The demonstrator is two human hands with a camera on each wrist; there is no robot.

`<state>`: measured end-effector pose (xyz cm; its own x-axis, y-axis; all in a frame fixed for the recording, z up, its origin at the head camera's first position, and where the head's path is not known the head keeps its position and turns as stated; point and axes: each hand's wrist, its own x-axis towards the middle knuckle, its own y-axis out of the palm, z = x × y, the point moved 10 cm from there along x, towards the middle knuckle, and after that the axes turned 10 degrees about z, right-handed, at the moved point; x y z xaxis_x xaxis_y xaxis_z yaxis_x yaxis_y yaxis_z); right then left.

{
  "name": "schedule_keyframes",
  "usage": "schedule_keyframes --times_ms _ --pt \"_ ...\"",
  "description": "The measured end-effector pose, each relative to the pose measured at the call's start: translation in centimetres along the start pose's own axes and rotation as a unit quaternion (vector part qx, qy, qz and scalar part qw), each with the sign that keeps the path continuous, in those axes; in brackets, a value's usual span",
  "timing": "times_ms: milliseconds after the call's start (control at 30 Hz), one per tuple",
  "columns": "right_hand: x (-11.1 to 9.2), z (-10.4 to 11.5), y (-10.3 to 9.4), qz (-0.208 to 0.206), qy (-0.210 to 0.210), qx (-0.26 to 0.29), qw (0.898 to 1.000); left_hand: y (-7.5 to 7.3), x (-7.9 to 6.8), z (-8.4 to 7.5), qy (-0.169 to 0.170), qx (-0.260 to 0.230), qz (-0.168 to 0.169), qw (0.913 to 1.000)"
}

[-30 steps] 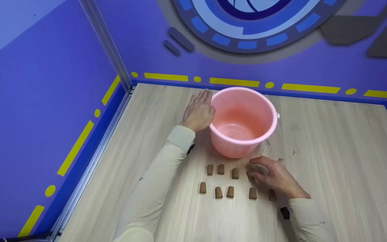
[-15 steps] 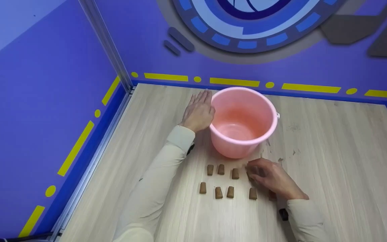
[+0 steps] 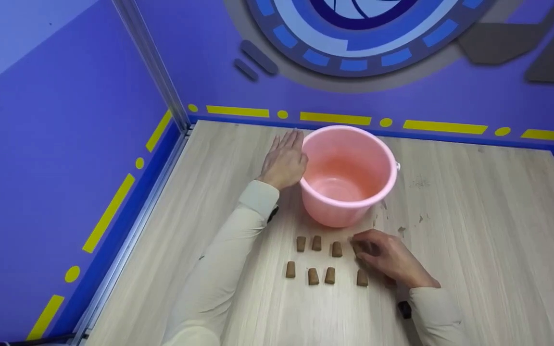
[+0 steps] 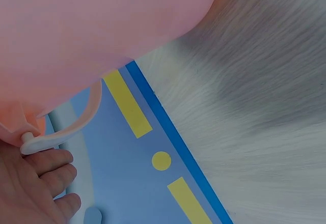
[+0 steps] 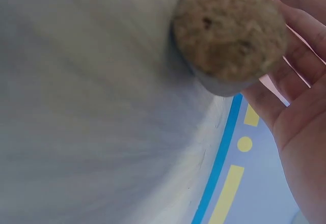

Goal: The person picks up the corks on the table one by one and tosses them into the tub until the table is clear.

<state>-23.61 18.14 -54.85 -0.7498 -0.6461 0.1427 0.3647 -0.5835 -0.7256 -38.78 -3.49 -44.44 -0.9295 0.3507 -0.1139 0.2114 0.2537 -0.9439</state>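
Note:
A pink bucket [image 3: 337,211] stands upright near the back wall. My left hand [image 3: 284,161] rests against its left rim with fingers extended; the left wrist view shows those fingertips beside the bucket's handle [image 4: 76,130]. My right hand [image 3: 395,257] is low over the table, thumb and index finger pinching a cork [image 3: 357,248] that the fingers partly hide. Left of it in the back row lie more corks [image 3: 337,249]. A front row of corks [image 3: 330,275] lies nearer me, one mostly covered by the right hand. The right wrist view shows a cork [image 5: 229,30] close up, end-on.
The light wooden table [image 3: 488,230] meets a blue back wall [image 3: 238,91] and a left wall [image 3: 41,168] with yellow marks. Small dark flecks [image 3: 421,218] lie right of the bucket.
My right hand has drawn slightly down, and its thumb and index finger have closed around the back-row cork. The left hand and the bucket stay in place.

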Motion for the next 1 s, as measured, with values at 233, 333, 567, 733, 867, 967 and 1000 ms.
schedule_keyframes --times_ms 233,333,567,733,867,967,1000 --pt "-0.5 -0.8 0.5 0.027 0.033 0.031 0.999 0.2 0.1 0.1 -0.011 0.003 0.01 0.9999" --pt "-0.6 -1.1 0.7 0.038 0.048 0.04 0.997 0.2 0.1 0.1 -0.01 0.001 0.01 0.9999" --pt "-0.7 -0.8 0.6 0.028 0.046 0.025 0.998 0.0 -0.1 0.1 -0.01 -0.005 0.003 0.9999" --pt "-0.6 -0.5 0.6 0.026 0.041 0.019 0.999 0.0 -0.1 0.1 -0.008 -0.011 0.002 0.9999" --pt "-0.5 -0.6 0.8 0.03 0.049 0.016 0.998 0.1 -0.1 0.1 -0.008 -0.01 0.004 0.9999" --pt "-0.4 -0.6 0.9 0.031 0.052 0.011 0.998 0.1 0.0 0.1 -0.01 -0.01 0.006 0.9999" --pt "-0.4 -0.6 0.9 0.031 0.05 0.011 0.998 0.1 0.0 0.1 -0.011 -0.01 0.007 0.9999"
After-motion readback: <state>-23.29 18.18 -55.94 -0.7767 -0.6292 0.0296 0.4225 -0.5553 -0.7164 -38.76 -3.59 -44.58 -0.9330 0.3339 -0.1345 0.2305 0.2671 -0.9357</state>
